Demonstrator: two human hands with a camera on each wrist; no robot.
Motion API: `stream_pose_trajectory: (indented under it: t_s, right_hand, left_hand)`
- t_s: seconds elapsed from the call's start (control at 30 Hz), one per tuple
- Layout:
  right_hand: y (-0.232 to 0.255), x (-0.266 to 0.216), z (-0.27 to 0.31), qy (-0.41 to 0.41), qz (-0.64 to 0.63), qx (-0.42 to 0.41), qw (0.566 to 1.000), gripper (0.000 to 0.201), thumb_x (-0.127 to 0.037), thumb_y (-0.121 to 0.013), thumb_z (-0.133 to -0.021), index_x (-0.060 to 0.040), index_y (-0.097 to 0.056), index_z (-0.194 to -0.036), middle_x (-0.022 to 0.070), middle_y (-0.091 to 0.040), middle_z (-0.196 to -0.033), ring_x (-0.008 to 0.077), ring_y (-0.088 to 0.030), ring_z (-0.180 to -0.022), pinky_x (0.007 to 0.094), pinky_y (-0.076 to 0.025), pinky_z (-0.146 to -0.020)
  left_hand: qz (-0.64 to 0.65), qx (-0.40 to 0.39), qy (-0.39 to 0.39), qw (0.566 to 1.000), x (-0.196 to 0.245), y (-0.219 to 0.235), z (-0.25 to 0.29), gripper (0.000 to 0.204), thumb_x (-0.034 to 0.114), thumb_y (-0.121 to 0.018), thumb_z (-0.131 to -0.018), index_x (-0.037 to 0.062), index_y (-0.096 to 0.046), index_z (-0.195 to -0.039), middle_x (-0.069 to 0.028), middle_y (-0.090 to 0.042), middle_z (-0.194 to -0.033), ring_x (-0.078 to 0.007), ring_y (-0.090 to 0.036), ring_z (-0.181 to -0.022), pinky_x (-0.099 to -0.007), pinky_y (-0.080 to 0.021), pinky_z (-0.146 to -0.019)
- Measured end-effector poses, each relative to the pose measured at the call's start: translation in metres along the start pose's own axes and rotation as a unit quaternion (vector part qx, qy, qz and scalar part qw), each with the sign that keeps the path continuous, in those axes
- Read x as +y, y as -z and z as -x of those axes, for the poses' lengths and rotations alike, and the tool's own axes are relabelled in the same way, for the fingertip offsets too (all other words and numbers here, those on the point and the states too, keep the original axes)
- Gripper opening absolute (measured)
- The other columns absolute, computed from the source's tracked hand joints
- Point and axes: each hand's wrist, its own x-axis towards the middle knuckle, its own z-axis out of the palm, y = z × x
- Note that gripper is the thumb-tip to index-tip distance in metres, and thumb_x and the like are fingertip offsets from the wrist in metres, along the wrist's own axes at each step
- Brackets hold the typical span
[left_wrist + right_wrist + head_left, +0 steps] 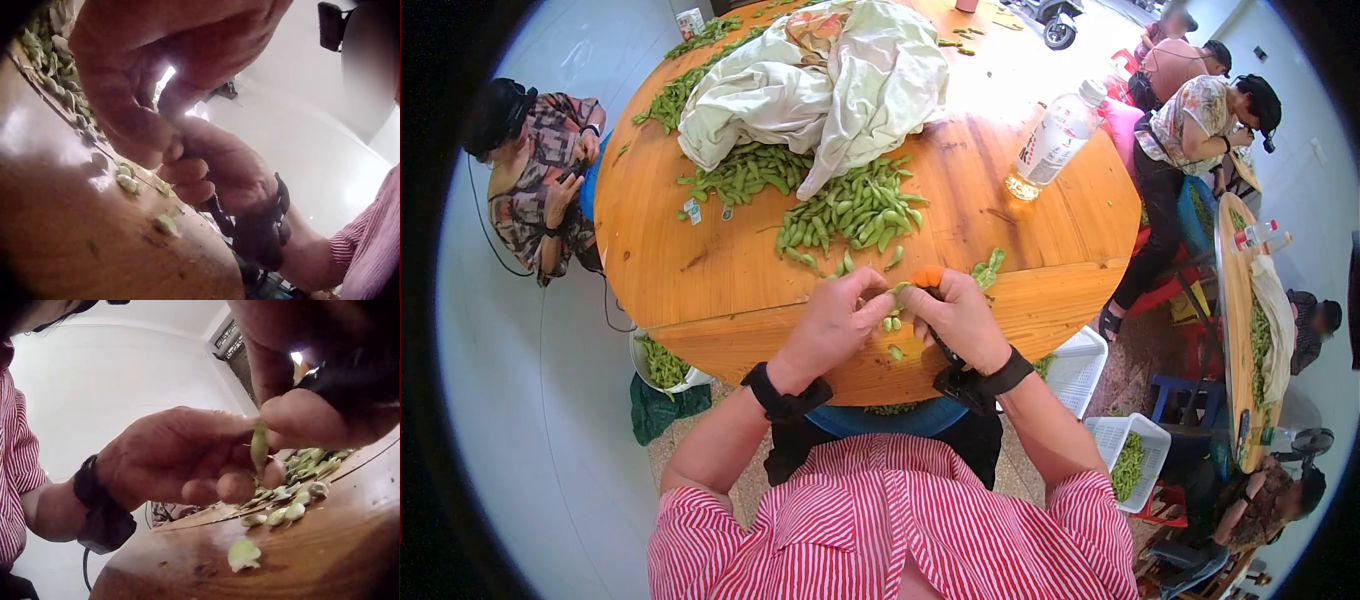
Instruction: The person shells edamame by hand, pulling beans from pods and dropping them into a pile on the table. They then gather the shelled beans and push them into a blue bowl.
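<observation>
- Head view: the left hand (832, 318) and the right hand (956, 318) meet at the near edge of the round wooden surface (700, 270), fingertips pinched together on a green bean pod (897, 290). The pod is mostly hidden between the fingers here, so its axis cannot be read. An orange-tipped tool (927, 276) shows above the right hand's knuckles. Loose shelled beans (891, 324) lie just below the hands. Farther back, a heap of pods (852, 210) lies against a crumpled pale cloth (820, 80); a clear plastic bottle (1052, 138) stands right of it. White baskets (1122, 455) sit on the floor.
- Left wrist view: the left hand (137, 81) fills the top of the frame, fingers curled down against the right hand (219, 169), which wears a black strap. The pod itself is hidden here. Pale, smooth oval beans (127, 181) lie on the glossy brown surface (56, 237).
- Right wrist view: the pod (259, 447) is slim, matt green and hangs with its long axis near vertical, upper end pinched by the right hand (300, 415), the left hand (181, 456) gripping it from the side. Below it lie rounded beans (286, 514) and a single one (244, 554) on the polished wood.
</observation>
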Motion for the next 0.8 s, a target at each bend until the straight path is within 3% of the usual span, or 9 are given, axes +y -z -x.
stream_pose_trajectory:
  t_s: [0.13, 0.3, 0.63, 0.73, 0.77, 0.8]
  right_hand:
    - [-0.004, -0.005, 0.004, 0.005, 0.007, 0.024, 1.000, 0.019, -0.019, -0.062, -0.096, -0.0013, -0.064, -0.093, -0.0020, -0.061, -0.072, 0.0035, -0.056, -0.055, 0.0194, -0.045, -0.046]
    - [-0.004, -0.003, 0.006, 0.010, 0.002, 0.030, 0.999, 0.014, -0.016, -0.061, -0.096, -0.0031, -0.064, -0.092, -0.0032, -0.061, -0.073, 0.0024, -0.056, -0.056, 0.0176, -0.044, -0.047]
    - [0.006, -0.003, 0.008, 0.001, -0.032, 0.012, 0.999, 0.017, -0.018, -0.062, -0.094, -0.0019, -0.065, -0.094, -0.0021, -0.063, -0.074, 0.0041, -0.056, -0.056, 0.0200, -0.045, -0.047]
    - [0.014, 0.008, 0.005, 0.018, 0.027, 0.059, 0.998, 0.018, -0.019, -0.063, -0.094, -0.0011, -0.065, -0.095, -0.0013, -0.062, -0.072, 0.0064, -0.056, -0.057, 0.0233, -0.046, -0.050]
    - [0.019, 0.013, 0.004, 0.039, 0.068, 0.098, 0.992, 0.019, -0.019, -0.063, -0.093, -0.0003, -0.065, -0.096, -0.0004, -0.061, -0.070, 0.0078, -0.057, -0.057, 0.0258, -0.047, -0.052]
    - [0.026, 0.014, 0.004, 0.040, 0.068, 0.096, 0.992, 0.019, -0.019, -0.063, -0.093, -0.0003, -0.065, -0.096, -0.0004, -0.061, -0.070, 0.0078, -0.057, -0.057, 0.0258, -0.047, -0.052]
  left_hand:
    - [0.047, -0.006, 0.030, 0.998, 0.008, -0.003, 0.001, 0.018, 0.012, -0.057, -0.095, -0.0047, -0.061, -0.101, -0.0045, -0.063, -0.077, -0.0096, -0.060, -0.061, -0.0248, -0.051, -0.056]
    - [0.116, -0.031, 0.034, 0.992, 0.001, -0.004, -0.003, 0.017, 0.012, -0.056, -0.096, -0.0003, -0.062, -0.106, -0.0007, -0.063, -0.084, -0.0068, -0.060, -0.070, -0.0229, -0.052, -0.064]
    - [0.212, -0.088, 0.057, 0.972, -0.004, 0.003, -0.003, 0.021, 0.007, -0.058, -0.092, -0.0038, -0.063, -0.109, -0.0024, -0.064, -0.090, -0.0073, -0.061, -0.075, -0.0234, -0.053, -0.068]
    - [0.162, -0.028, 0.036, 0.986, -0.002, -0.004, 0.000, 0.017, 0.006, -0.060, -0.091, -0.0011, -0.064, -0.107, -0.0024, -0.066, -0.088, -0.0087, -0.062, -0.073, -0.0247, -0.052, -0.066]
    - [0.026, 0.017, -0.049, 0.998, -0.003, -0.003, 0.001, 0.018, 0.005, -0.061, -0.090, -0.0018, -0.064, -0.106, -0.0047, -0.067, -0.087, -0.0109, -0.063, -0.074, -0.0266, -0.052, -0.066]
    - [-0.112, 0.062, -0.132, 0.983, -0.005, -0.003, 0.002, 0.018, 0.005, -0.061, -0.089, -0.0026, -0.064, -0.105, -0.0069, -0.067, -0.087, -0.0131, -0.064, -0.074, -0.0286, -0.053, -0.067]
